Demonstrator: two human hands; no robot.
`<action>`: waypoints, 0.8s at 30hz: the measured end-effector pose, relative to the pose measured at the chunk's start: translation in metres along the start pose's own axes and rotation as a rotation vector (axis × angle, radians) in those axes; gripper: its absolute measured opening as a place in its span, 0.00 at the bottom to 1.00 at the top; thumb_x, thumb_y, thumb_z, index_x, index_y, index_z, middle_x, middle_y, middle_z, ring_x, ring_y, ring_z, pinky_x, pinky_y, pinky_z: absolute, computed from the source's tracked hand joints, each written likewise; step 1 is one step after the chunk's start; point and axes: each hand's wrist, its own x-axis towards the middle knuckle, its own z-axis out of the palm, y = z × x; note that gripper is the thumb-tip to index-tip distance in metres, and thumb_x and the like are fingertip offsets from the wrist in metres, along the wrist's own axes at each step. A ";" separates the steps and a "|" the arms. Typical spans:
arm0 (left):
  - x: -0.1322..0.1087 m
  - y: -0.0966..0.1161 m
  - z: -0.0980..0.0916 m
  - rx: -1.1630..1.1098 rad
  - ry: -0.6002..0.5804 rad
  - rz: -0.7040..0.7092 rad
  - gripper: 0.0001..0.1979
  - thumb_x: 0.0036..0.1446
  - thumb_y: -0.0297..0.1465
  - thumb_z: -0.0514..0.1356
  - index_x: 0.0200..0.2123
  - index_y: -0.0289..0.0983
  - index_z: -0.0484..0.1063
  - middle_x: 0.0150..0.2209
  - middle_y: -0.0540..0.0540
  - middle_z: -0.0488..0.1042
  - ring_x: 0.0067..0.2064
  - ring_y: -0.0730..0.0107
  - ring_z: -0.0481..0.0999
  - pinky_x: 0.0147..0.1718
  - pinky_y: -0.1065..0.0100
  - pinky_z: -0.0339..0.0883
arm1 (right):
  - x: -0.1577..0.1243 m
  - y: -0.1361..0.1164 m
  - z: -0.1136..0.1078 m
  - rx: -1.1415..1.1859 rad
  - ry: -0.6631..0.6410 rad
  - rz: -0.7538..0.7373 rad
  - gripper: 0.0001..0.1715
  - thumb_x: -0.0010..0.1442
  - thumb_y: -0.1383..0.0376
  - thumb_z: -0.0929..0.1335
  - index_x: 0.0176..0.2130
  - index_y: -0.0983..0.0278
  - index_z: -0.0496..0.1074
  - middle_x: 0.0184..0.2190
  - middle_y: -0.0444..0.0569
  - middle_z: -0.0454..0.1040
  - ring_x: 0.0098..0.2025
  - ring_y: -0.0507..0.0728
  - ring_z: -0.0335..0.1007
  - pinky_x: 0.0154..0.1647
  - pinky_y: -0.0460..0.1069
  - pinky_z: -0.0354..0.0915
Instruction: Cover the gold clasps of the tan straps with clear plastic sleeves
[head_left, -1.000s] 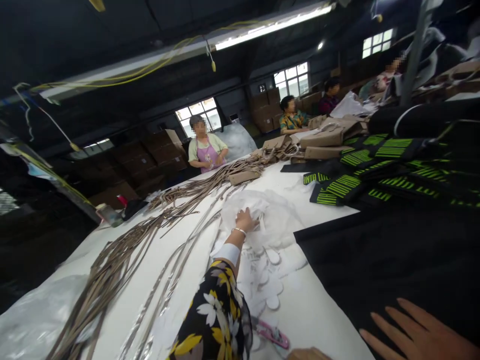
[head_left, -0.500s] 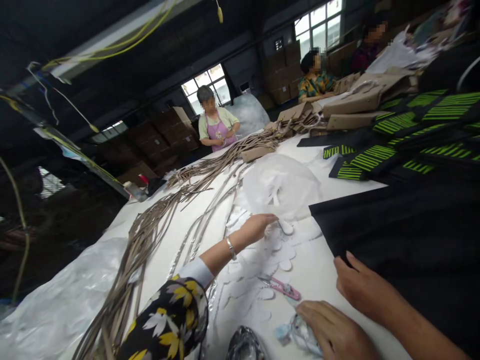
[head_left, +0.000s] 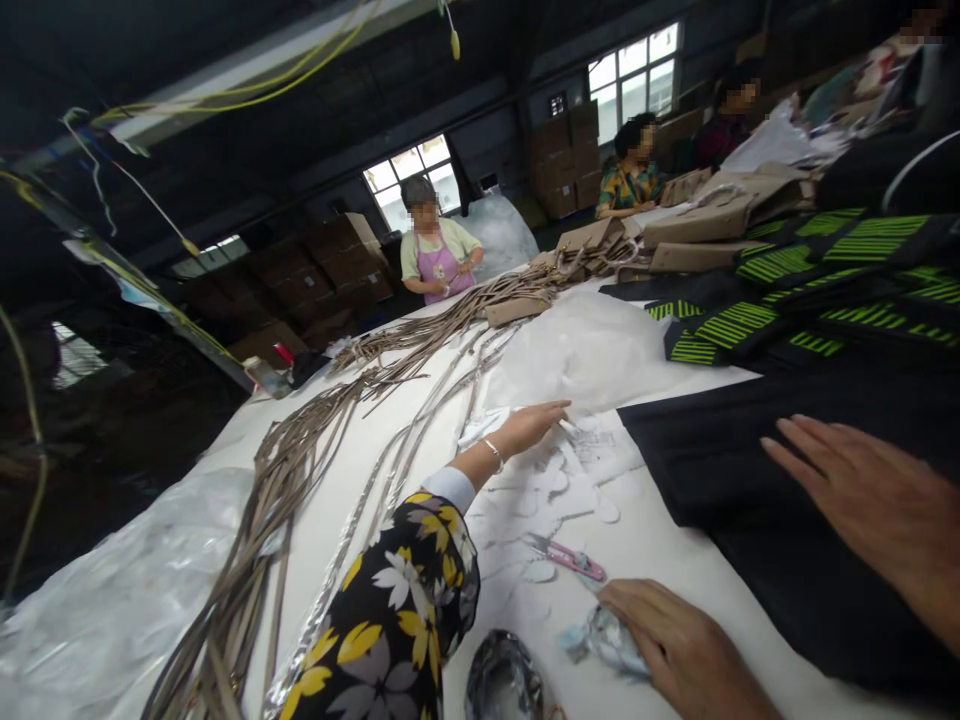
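Note:
My left hand (head_left: 534, 424), in a black flowered sleeve with a silver bracelet, reaches over thin white cut pieces (head_left: 600, 500) spread on the table. Its fingers point right and come together around a small white thing at the tips, too small to make out. At the bottom my right hand (head_left: 675, 640) curls over a crumpled clear and pale-blue plastic packet (head_left: 611, 640), partly hiding it. Between my hands lie pink-handled thread snips (head_left: 574, 560). A co-worker's hand (head_left: 870, 500) is spread open over black fabric (head_left: 727, 460) on the right.
Long brown straps (head_left: 277, 470) run along the left. A translucent plastic bag (head_left: 585, 350) lies ahead. Black pieces with green lettering (head_left: 750, 320) and brown bags (head_left: 697, 230) pile up farther back. A person in a pink apron (head_left: 439, 260) stands across the table (head_left: 330, 430).
My left hand has moved slightly up and right over the white pieces. The co-worker's hand has left the black fabric's edge, moving right and opening. My right hand stays at the packet.

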 end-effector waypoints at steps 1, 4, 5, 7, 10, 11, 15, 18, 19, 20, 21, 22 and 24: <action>-0.009 0.000 -0.004 -0.003 0.049 -0.023 0.21 0.62 0.20 0.47 0.55 0.42 0.68 0.65 0.48 0.61 0.61 0.66 0.65 0.57 0.65 0.62 | -0.002 -0.002 0.002 -0.010 0.020 0.000 0.24 0.58 0.76 0.60 0.46 0.58 0.76 0.41 0.48 0.80 0.42 0.57 0.78 0.45 0.49 0.75; -0.038 0.003 -0.021 0.053 0.294 -0.027 0.16 0.67 0.25 0.46 0.53 0.38 0.66 0.54 0.40 0.71 0.55 0.65 0.71 0.53 0.63 0.65 | -0.001 0.001 0.003 -0.033 0.039 -0.004 0.22 0.60 0.75 0.60 0.46 0.59 0.76 0.41 0.47 0.80 0.43 0.56 0.77 0.46 0.48 0.75; -0.047 0.006 -0.027 0.098 0.374 -0.025 0.14 0.67 0.27 0.47 0.51 0.37 0.67 0.50 0.39 0.74 0.51 0.64 0.73 0.52 0.63 0.66 | 0.000 0.003 0.002 -0.040 0.038 -0.007 0.22 0.60 0.75 0.60 0.46 0.59 0.76 0.42 0.47 0.80 0.43 0.56 0.77 0.46 0.48 0.75; -0.065 0.016 -0.037 0.183 0.465 -0.074 0.13 0.68 0.32 0.48 0.50 0.36 0.67 0.44 0.40 0.76 0.46 0.63 0.75 0.48 0.62 0.67 | 0.001 0.005 0.001 -0.050 0.026 -0.018 0.21 0.61 0.74 0.61 0.47 0.59 0.76 0.42 0.47 0.80 0.44 0.56 0.77 0.47 0.49 0.75; -0.085 0.035 -0.038 0.186 0.380 -0.252 0.15 0.66 0.41 0.52 0.48 0.38 0.68 0.38 0.43 0.77 0.39 0.62 0.77 0.38 0.66 0.67 | 0.002 0.006 -0.001 -0.056 0.011 -0.039 0.20 0.61 0.73 0.61 0.47 0.59 0.76 0.42 0.47 0.80 0.44 0.56 0.77 0.48 0.50 0.75; -0.089 0.042 -0.033 0.157 0.313 -0.302 0.17 0.63 0.44 0.55 0.47 0.39 0.68 0.36 0.45 0.77 0.37 0.62 0.77 0.36 0.67 0.66 | 0.002 0.006 -0.001 -0.057 0.009 -0.043 0.20 0.61 0.74 0.61 0.47 0.59 0.76 0.42 0.47 0.80 0.44 0.56 0.77 0.48 0.49 0.74; -0.090 0.061 0.000 0.022 0.069 -0.308 0.24 0.50 0.48 0.65 0.47 0.41 0.70 0.40 0.46 0.78 0.41 0.60 0.77 0.37 0.68 0.66 | 0.005 0.003 -0.002 -0.063 0.011 -0.019 0.19 0.62 0.72 0.62 0.46 0.60 0.77 0.42 0.47 0.80 0.44 0.56 0.77 0.48 0.49 0.74; -0.080 0.068 0.023 -0.009 -0.032 -0.298 0.23 0.49 0.43 0.67 0.46 0.40 0.72 0.42 0.44 0.77 0.43 0.58 0.76 0.39 0.67 0.66 | 0.007 0.000 -0.004 -0.070 0.014 -0.002 0.17 0.63 0.71 0.62 0.45 0.60 0.77 0.41 0.48 0.80 0.44 0.56 0.78 0.47 0.49 0.75; -0.076 0.070 0.028 -0.005 -0.053 -0.302 0.20 0.49 0.42 0.66 0.43 0.39 0.74 0.40 0.43 0.77 0.42 0.57 0.76 0.38 0.66 0.66 | 0.007 -0.001 -0.005 -0.075 0.015 -0.001 0.17 0.63 0.71 0.62 0.44 0.60 0.77 0.41 0.48 0.80 0.44 0.56 0.78 0.47 0.49 0.75; -0.073 0.072 0.031 -0.001 -0.066 -0.302 0.17 0.49 0.41 0.66 0.40 0.38 0.75 0.38 0.42 0.78 0.40 0.57 0.76 0.36 0.66 0.66 | 0.007 -0.002 -0.005 -0.081 0.016 -0.002 0.18 0.63 0.71 0.62 0.44 0.60 0.78 0.41 0.48 0.81 0.43 0.56 0.78 0.47 0.49 0.75; -0.071 0.074 0.032 0.001 -0.069 -0.295 0.14 0.49 0.40 0.65 0.37 0.38 0.76 0.37 0.42 0.78 0.39 0.57 0.76 0.35 0.66 0.65 | 0.007 -0.002 -0.006 -0.086 0.015 -0.001 0.17 0.63 0.70 0.62 0.44 0.60 0.78 0.41 0.48 0.81 0.44 0.56 0.78 0.47 0.49 0.75; -0.070 0.075 0.032 -0.001 -0.068 -0.285 0.12 0.49 0.39 0.65 0.34 0.37 0.76 0.36 0.42 0.78 0.38 0.58 0.76 0.34 0.67 0.65 | 0.007 -0.002 -0.005 -0.089 0.015 0.001 0.17 0.63 0.69 0.62 0.44 0.59 0.78 0.41 0.48 0.81 0.44 0.56 0.78 0.47 0.49 0.75; -0.070 0.074 0.026 -0.010 -0.057 -0.273 0.11 0.49 0.38 0.65 0.33 0.38 0.76 0.36 0.44 0.78 0.37 0.61 0.76 0.34 0.69 0.64 | 0.006 -0.001 -0.004 -0.089 0.016 0.013 0.16 0.64 0.68 0.62 0.43 0.59 0.78 0.41 0.47 0.81 0.43 0.56 0.78 0.46 0.49 0.75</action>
